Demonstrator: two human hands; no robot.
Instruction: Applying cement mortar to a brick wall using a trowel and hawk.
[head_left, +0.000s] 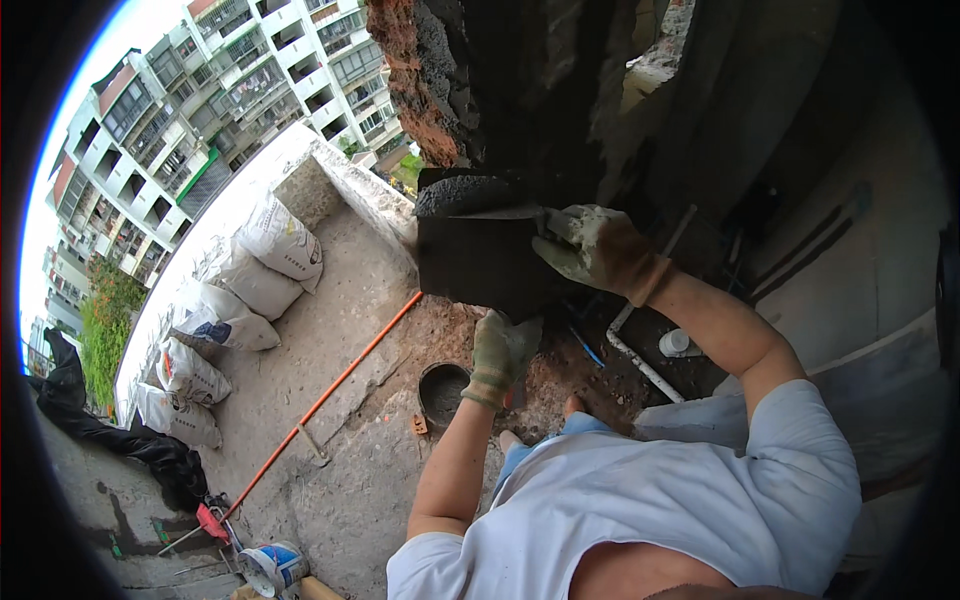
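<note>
My gloved left hand (505, 352) is closed at the lower edge of a dark flat board (480, 260), its fingers partly hidden beneath. Wet grey mortar (462, 194) lies along the board's far side. In my gloved right hand (597, 250) is the handle of a trowel, wrapped by the fingers; its thin blade (495, 213) rests against the mortar. Just beyond stands a broken brick wall edge (412, 75) with dark grey plaster (530, 90) beside it. Below my left hand, a round black bucket (443, 393) sits on the ground by my feet.
Several white sacks (280, 240) lean along the low parapet at left. An orange pole (330, 393) crosses the concrete floor. White pipes (645, 365) and a white tub (675, 343) are at right. A paint bucket (275, 567) and black netting (130, 440) lie at lower left.
</note>
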